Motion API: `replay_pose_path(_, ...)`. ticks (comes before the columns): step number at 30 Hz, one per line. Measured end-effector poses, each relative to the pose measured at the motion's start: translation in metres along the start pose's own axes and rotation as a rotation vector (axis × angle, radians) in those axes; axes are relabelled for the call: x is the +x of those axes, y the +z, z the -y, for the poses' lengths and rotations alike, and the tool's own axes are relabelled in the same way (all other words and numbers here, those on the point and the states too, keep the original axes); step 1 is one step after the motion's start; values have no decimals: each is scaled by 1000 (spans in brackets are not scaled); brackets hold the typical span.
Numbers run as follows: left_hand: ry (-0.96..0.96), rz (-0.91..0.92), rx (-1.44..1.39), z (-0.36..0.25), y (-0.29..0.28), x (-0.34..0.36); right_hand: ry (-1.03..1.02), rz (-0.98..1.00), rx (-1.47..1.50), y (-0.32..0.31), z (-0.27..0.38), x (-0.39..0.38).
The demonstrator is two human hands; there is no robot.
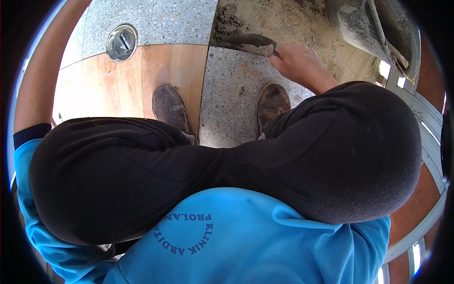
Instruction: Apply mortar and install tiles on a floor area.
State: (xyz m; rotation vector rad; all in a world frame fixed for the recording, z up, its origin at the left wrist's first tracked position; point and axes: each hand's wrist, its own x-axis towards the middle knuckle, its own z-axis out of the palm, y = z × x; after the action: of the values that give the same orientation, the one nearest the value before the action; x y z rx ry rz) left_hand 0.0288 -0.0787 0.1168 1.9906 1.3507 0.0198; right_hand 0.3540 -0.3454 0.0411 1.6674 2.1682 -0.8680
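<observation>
My right hand [300, 65] is closed around the handle of a trowel [253, 41]. Its dark, mortar-smeared blade points left, low over the border between the rough sandy ground [293, 23] and a speckled grey tile [231, 75]. Whether the blade touches the surface I cannot tell. My left forearm [40, 80] reaches up along the left side and leaves the picture at the top, so my left hand is out of sight.
My shoes [170, 106] stand on wood-look flooring [156, 61] and grey tile. A round metal drain cover [122, 43] sits at the upper left. Upper right, a cement-crusted bucket [354, 23] lies tilted. Pale metal bars [428, 137] curve along the right.
</observation>
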Motion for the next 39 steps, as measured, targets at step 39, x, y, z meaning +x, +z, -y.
replay_pose_path(39,64,-4,-46,-20,-4,-18,-694,-247,-668,-22,21,60)
